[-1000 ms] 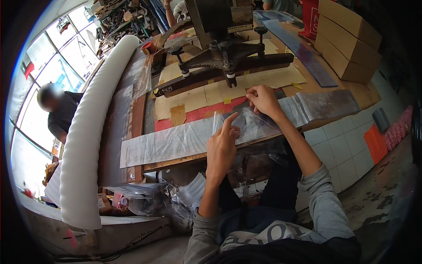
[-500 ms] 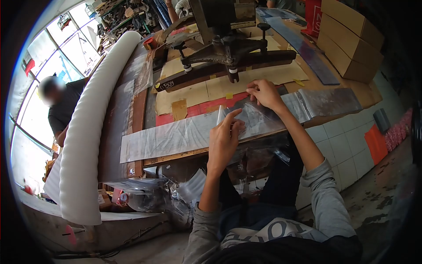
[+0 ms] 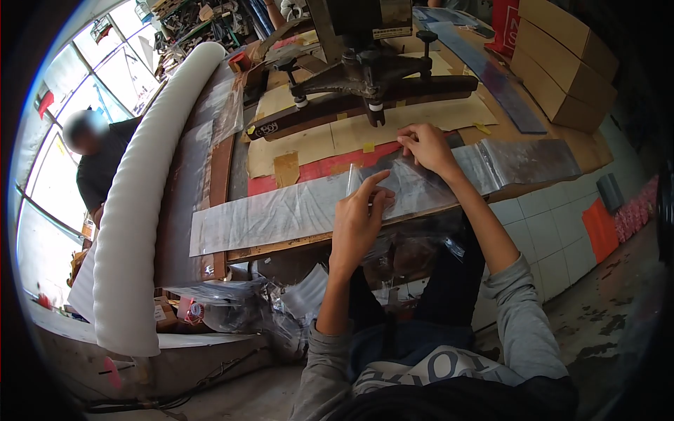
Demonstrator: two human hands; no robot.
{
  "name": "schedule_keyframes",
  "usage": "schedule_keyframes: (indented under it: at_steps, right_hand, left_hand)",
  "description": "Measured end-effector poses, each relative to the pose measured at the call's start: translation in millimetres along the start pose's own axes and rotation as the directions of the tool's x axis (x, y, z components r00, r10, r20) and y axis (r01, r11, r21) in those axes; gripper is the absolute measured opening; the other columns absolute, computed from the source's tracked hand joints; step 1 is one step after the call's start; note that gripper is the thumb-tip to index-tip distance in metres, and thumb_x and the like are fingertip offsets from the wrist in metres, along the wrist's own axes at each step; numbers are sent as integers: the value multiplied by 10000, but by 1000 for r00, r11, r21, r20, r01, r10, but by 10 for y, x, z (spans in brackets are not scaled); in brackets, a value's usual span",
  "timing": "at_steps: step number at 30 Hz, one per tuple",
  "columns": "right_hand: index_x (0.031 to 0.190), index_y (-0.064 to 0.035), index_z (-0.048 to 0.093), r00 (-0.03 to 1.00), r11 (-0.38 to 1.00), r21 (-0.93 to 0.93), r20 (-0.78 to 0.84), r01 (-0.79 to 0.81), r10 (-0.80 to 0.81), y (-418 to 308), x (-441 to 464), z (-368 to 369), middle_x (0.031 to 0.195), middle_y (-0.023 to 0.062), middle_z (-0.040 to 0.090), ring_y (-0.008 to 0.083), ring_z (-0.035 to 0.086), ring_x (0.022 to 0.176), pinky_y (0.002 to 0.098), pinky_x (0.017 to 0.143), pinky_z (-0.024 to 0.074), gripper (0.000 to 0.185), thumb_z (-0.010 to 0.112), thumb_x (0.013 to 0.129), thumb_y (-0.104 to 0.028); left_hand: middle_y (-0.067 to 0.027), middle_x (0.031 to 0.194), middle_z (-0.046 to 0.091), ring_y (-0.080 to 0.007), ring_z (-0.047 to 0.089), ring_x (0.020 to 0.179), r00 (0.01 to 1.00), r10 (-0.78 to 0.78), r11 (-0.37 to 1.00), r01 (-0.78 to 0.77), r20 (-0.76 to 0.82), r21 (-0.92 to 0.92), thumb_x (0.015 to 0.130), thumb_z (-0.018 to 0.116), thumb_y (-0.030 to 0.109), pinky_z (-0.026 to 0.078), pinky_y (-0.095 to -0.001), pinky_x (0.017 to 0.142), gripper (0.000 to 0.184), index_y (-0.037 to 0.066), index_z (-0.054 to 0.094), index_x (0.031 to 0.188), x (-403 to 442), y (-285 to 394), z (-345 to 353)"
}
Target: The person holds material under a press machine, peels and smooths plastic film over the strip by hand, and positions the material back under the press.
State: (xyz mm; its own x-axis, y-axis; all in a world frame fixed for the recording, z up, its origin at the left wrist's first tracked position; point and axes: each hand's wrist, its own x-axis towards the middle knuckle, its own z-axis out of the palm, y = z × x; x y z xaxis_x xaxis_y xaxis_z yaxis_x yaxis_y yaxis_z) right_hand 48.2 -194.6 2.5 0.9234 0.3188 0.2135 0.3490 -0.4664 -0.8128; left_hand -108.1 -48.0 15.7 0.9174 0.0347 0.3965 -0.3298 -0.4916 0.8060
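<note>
Centre frame: left hand [image 3: 357,219], right hand [image 3: 430,150] barely shifted over unmoved plastic strip [image 3: 274,214]; both half-curled, can't tell if gripping.

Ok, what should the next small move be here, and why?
Probably a light smoothing of the plastic sheet with the left hand: the sheet looks creased beside that hand, and the right hand is near its far edge.
</note>
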Motion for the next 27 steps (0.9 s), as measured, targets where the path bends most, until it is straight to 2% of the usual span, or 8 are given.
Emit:
schedule_keyframes:
  at_steps: [23, 27]
  right_hand:
    - [994, 52, 673, 998, 999, 38, 62, 5, -8, 56, 58, -30, 638, 85, 666, 124, 573, 439, 267, 469, 451, 227, 625, 869, -131]
    - [990, 54, 673, 998, 999, 39, 64, 9, -11, 65, 44, -26, 636, 84, 664, 122, 567, 435, 269, 467, 448, 228, 626, 869, -134]
  left_hand:
    - [-150, 877, 695, -239, 705, 833, 999, -42, 997, 43, 29, -58, 918, 504, 9, 549, -319, 719, 283, 23, 565, 1195, 5, -23, 12]
    - [-103, 888, 707, -204, 703, 857, 998, -41, 997, 44, 36, -65, 910, 506, 6, 531, -294, 706, 299, 37, 572, 1200, 2, -33, 12]
